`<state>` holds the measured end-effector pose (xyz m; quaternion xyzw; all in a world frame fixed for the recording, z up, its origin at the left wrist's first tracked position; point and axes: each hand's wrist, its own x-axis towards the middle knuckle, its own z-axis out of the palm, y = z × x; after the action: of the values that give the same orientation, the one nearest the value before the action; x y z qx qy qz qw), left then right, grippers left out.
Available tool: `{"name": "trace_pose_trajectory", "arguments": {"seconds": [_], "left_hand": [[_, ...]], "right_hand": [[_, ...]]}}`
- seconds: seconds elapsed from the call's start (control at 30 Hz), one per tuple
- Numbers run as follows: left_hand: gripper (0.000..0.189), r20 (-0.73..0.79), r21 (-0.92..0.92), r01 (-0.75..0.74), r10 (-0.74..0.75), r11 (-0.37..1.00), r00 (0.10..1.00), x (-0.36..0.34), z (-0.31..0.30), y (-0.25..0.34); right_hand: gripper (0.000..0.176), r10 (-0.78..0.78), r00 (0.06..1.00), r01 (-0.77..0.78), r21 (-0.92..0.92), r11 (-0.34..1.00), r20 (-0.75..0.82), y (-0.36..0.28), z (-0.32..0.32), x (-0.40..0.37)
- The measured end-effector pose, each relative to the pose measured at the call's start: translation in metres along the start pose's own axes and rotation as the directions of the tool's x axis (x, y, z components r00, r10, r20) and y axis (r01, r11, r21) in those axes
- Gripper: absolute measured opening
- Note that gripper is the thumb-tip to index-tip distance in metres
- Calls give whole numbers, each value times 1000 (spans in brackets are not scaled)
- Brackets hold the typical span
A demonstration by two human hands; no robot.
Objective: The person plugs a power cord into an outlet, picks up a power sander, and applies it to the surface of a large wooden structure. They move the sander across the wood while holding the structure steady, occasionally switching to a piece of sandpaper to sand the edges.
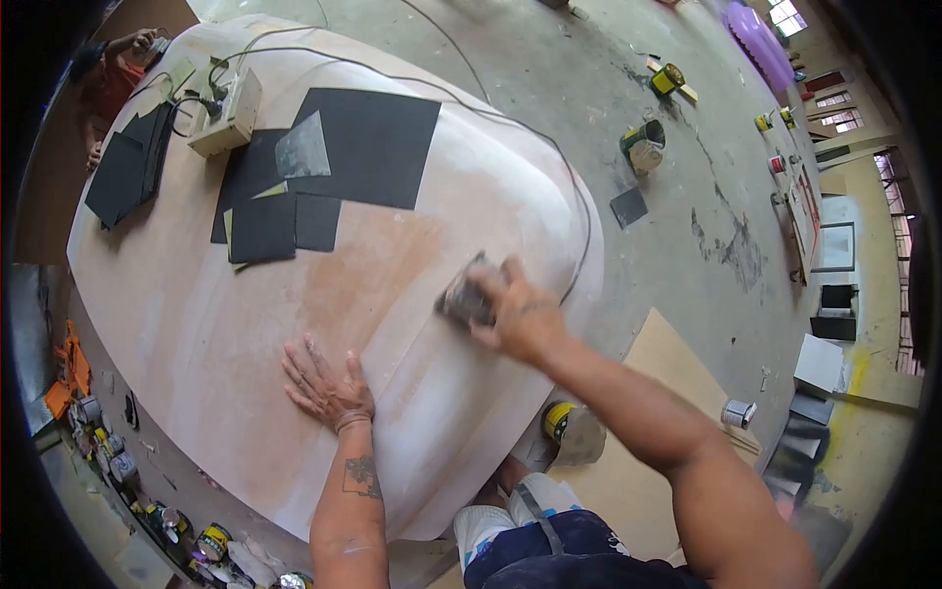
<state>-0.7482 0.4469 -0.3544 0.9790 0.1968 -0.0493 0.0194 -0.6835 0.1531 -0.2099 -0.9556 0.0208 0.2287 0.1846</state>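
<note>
A large, smooth, curved panel [226,344] with white and pale brown patches fills the middle of the head view. Flat on its surface lies my left hand [329,386], fingers spread and holding nothing. Farther right, my right hand [515,312] grips a dark, dusty sanding block [468,293] pressed against the panel near its rounded edge. The block is slightly blurred, and my fingers hide part of it. Beyond my hands, black sandpaper sheets [378,147] lie on the panel, with a translucent grey piece [304,149] on top.
A socket box [228,116] with a trailing cable [471,106] sits on the panel. At the far left, another person [103,86] stands by the panel. Open cans [643,147] stand on the floor. Beside my legs are a brown board [638,422] and a yellow-labelled can [558,420].
</note>
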Motion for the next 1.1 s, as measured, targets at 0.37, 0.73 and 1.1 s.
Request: {"name": "trace_pose_trajectory", "arguments": {"seconds": [0.37,0.73,1.1], "left_hand": [[86,-27,-39,-23,22,999,999,0,5,-5],[85,8,-61,-7,7,998,1000,1,1,-5],[85,4,-73,-13,13,997,1000,0,2,-5]], "right_hand": [[70,103,969,-110,-16,994,-224,20,-42,83],[71,-28,986,15,-82,997,-163,19,17,-14],[66,79,937,-85,-2,996,-340,14,-13,57]]}}
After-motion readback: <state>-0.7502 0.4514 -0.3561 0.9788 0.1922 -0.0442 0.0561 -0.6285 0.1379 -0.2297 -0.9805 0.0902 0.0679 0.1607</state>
